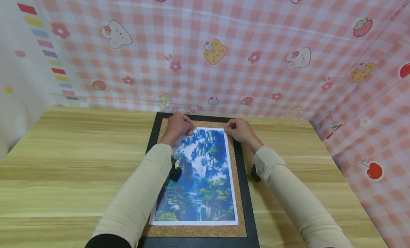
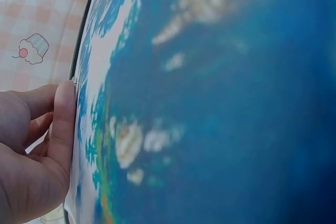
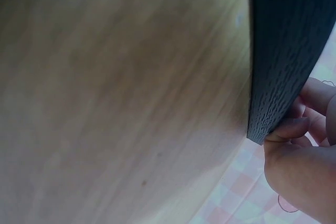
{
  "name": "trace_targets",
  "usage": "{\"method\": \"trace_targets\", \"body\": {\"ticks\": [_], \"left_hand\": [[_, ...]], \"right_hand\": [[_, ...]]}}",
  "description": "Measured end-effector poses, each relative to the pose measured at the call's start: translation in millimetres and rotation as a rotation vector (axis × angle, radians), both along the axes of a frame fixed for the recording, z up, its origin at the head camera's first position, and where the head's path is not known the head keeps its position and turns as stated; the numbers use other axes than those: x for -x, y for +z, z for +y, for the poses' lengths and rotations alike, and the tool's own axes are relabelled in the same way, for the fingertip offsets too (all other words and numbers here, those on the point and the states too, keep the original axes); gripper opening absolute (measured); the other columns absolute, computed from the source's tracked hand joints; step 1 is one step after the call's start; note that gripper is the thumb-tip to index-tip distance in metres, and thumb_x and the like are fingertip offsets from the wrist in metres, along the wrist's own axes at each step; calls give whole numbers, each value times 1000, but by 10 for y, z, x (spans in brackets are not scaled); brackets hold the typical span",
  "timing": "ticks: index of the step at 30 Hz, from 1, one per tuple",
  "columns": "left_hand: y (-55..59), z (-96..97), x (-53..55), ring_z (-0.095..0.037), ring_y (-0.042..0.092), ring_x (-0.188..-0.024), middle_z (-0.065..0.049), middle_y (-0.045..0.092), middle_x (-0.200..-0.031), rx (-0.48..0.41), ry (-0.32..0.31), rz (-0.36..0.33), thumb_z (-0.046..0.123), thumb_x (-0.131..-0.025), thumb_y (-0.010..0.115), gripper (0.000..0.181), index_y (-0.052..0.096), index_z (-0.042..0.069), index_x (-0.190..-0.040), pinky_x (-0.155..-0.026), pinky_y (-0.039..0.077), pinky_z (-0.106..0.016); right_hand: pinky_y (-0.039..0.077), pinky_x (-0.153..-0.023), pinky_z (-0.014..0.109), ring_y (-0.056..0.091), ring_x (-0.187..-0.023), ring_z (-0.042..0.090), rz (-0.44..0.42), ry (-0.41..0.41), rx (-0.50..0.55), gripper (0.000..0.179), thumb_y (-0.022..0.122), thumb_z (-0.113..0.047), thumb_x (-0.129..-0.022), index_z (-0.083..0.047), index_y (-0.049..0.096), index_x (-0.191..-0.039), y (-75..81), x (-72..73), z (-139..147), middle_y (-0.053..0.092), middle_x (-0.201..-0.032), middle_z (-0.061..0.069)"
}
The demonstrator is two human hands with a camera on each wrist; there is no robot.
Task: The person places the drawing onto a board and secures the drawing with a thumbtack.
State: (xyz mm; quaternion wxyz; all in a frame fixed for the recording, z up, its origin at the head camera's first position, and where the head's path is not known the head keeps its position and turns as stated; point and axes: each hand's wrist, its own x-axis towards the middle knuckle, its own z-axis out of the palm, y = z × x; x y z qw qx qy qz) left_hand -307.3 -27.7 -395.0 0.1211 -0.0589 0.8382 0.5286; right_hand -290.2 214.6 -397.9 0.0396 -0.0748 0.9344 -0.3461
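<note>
A landscape print (image 1: 205,169) with white borders, blue cliffs and green trees lies on a cork board (image 1: 198,231) in a black frame (image 1: 205,242). At the print's top edge, left of its middle, my left hand (image 1: 180,126) pinches the paper. Its thumb and forefinger meet at that edge in the left wrist view, where the print (image 2: 210,98) fills most of the picture. My right hand (image 1: 241,130) pinches the top right corner of the print. In the right wrist view the dark frame (image 3: 283,51) hides the fingertips of my right hand (image 3: 302,150).
Wood-grain tabletop (image 1: 80,162) extends on both sides of the board. Behind it hangs a pink checked cloth (image 1: 192,34) with cartoon figures, which continues down the right side. Dark wrist cameras (image 1: 175,169) sit under both sleeves, the left one over the print.
</note>
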Motion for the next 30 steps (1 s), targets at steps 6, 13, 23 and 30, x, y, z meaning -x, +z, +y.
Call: {"method": "trace_targets", "body": {"ticks": [6,13,23,30], "left_hand": [[-10,-2,17,-14,67,-63,-15,72,-92,5,12,10,4,-94,72,6,75,0,-93,-61,57,-26],[12,7,7,-14,66,-61,-15,71,-88,-3,0,32,2,-94,71,6,73,-2,-90,-61,57,-26],[-4,23,17,-14,65,-59,-12,71,-81,25,5,24,2,-93,72,6,73,-1,-88,-59,55,-26],[11,23,-20,-14,64,-58,-11,70,-79,27,20,24,2,-92,72,5,73,-1,-88,-59,55,-26]], "right_hand": [[50,-73,34,59,-83,24,3,-2,3,11,64,-10,-101,-1,71,-100,4,1,-9,67,-94,12],[49,-71,34,58,-81,24,14,1,4,11,65,-10,-101,-1,72,-99,9,7,-1,67,-93,11],[49,-72,34,59,-81,24,19,0,4,11,65,-10,-100,-1,72,-99,-9,5,4,67,-93,12],[50,-72,34,60,-82,24,22,13,3,11,65,-8,-100,0,71,-99,-11,0,7,68,-93,12]]}}
